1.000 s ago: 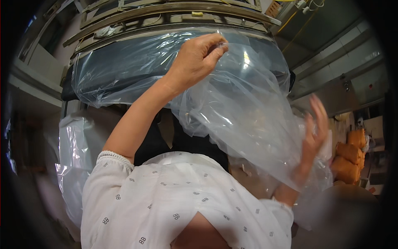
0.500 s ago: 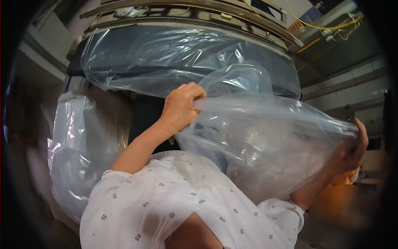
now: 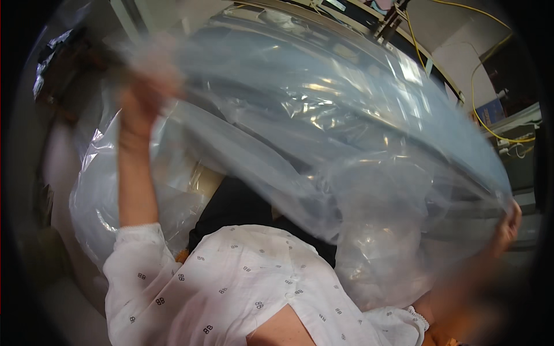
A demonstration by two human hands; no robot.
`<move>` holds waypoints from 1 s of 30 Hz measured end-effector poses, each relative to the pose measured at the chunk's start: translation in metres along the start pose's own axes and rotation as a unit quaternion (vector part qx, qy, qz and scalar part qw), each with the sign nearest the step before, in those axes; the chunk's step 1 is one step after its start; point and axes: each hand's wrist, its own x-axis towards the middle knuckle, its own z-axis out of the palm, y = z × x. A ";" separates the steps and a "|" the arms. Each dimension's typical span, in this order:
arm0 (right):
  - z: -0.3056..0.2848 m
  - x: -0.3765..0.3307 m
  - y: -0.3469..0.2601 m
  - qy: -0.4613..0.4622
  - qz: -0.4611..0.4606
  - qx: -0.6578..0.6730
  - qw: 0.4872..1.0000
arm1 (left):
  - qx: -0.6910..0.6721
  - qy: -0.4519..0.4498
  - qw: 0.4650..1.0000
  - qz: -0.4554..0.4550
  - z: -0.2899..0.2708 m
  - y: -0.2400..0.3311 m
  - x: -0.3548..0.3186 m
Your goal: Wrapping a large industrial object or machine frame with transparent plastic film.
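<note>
A wide sheet of clear plastic film (image 3: 358,98) stretches across the view between my two hands, its surface creased and shiny. My left hand (image 3: 151,83), raised at the upper left, is smeared by motion; the film's left end runs into its closed grip. At the far right my right hand (image 3: 509,224) pinches the film's other end, its fingers partly hidden by the plastic. From the middle of the sheet a bunched part of the clear film (image 3: 381,225) hangs down in front of my body on the right.
More clear plastic (image 3: 109,196) hangs in a bulky fold on my left. Behind the film runs a long work surface or machine edge (image 3: 444,81). A yellow cable (image 3: 474,98) loops at the upper right, near a blue box (image 3: 492,111).
My left hand has swung up and to the left, spreading the film wide over the dark surface. My right hand has moved slightly lower. The view has tilted.
</note>
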 end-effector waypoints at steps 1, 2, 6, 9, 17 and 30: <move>0.041 0.001 -0.014 -0.064 0.029 -0.015 0.997 | -0.380 -0.180 0.902 -0.092 -0.050 0.031 0.037; 0.098 -0.006 -0.020 -0.169 0.134 0.138 0.967 | -0.237 -0.376 0.895 -0.040 -0.055 0.066 0.067; 0.215 -0.031 0.006 -0.332 0.135 0.162 0.919 | 0.308 0.135 0.939 0.067 -0.063 0.003 0.091; 0.233 -0.048 0.048 -0.312 0.120 0.017 0.943 | 0.619 -0.071 0.776 -0.101 -0.127 -0.067 0.109; 0.244 -0.072 0.097 -0.342 0.182 0.057 0.920 | 0.676 0.091 0.728 -0.066 -0.146 -0.102 0.152; 0.247 -0.078 0.108 -0.326 0.250 0.139 0.901 | 0.760 0.072 0.645 0.046 -0.117 -0.167 0.228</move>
